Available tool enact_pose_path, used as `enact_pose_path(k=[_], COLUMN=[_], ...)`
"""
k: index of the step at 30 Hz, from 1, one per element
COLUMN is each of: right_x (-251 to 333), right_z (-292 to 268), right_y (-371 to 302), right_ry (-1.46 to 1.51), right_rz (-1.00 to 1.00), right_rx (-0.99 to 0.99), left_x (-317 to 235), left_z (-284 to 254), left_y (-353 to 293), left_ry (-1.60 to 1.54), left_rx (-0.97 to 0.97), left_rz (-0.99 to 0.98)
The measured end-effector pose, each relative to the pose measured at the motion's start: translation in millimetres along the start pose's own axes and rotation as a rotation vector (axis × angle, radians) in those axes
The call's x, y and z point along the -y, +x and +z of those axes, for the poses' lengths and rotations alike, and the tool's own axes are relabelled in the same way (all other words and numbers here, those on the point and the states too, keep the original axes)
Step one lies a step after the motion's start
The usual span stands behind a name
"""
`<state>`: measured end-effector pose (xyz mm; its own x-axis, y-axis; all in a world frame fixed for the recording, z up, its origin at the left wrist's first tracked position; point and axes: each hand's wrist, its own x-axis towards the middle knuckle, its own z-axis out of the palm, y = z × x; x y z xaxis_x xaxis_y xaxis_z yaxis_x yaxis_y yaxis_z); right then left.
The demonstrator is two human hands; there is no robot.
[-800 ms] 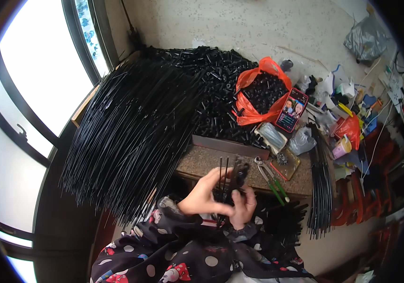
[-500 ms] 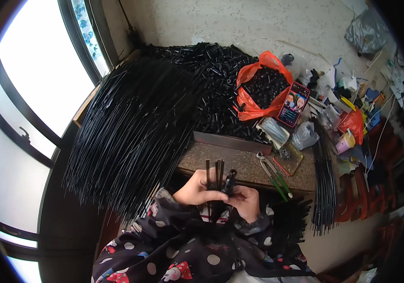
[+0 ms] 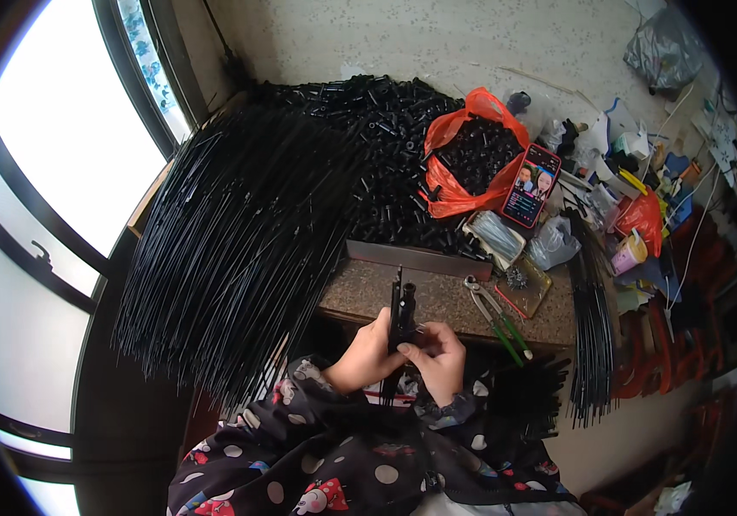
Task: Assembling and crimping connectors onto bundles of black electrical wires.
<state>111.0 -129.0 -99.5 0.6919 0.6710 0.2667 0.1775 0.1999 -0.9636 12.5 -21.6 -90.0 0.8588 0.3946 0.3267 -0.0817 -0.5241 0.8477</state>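
Over my lap, just short of the table's front edge, my two hands meet. My left hand (image 3: pixel 363 353) is closed round a few thin black rods (image 3: pixel 397 297), which stand upright and stick out above and below it. My right hand (image 3: pixel 440 357) is closed on a black tubular piece (image 3: pixel 409 303) with an open round end at the top. Rods and tubular piece lie side by side, close together; the fingers hide whether they are joined. To the left hangs a large bundle of thin black rods (image 3: pixel 222 249) over the table edge.
Black tubular pieces (image 3: pixel 385 138) are heaped behind a metal strip (image 3: pixel 420 257); more fill a red plastic bag (image 3: pixel 439 199). Nearby are a phone (image 3: pixel 531 185), green-handled pincers (image 3: pixel 498 320), a box of thin pins (image 3: pixel 497 236) and a smaller rod bundle (image 3: pixel 590 344). Clutter covers the right side.
The rods, spread apart before, are now gathered close against the tubular piece. Both hands have shifted slightly, and the held pieces stand higher above the fingers.
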Motion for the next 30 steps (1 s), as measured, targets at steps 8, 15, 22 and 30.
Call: enact_pose_path(k=[8, 15, 22, 30], right_x=[-14.0, 13.7, 54.2, 45.4], right_z=[3.9, -11.2, -11.9, -22.9], right_y=[-2.2, 18.3, 30.3, 19.2], right_ry=[-0.029, -0.119, -0.244, 0.132], right_rz=[-0.058, -0.045, -0.321, -0.106], right_rx=[-0.054, 0.131, 0.129, 0.214], left_x=[1.4, 0.4, -14.7, -49.4], left_z=[11.1, 16.4, 5.0, -1.0], left_y=[5.9, -1.5, 20.1, 11.5], left_ry=[-0.259, -0.281, -0.328, -0.467], left_rx=[-0.095, -0.126, -0.147, 0.006], left_rz=[-0.120, -0.038, 0.086, 0.093])
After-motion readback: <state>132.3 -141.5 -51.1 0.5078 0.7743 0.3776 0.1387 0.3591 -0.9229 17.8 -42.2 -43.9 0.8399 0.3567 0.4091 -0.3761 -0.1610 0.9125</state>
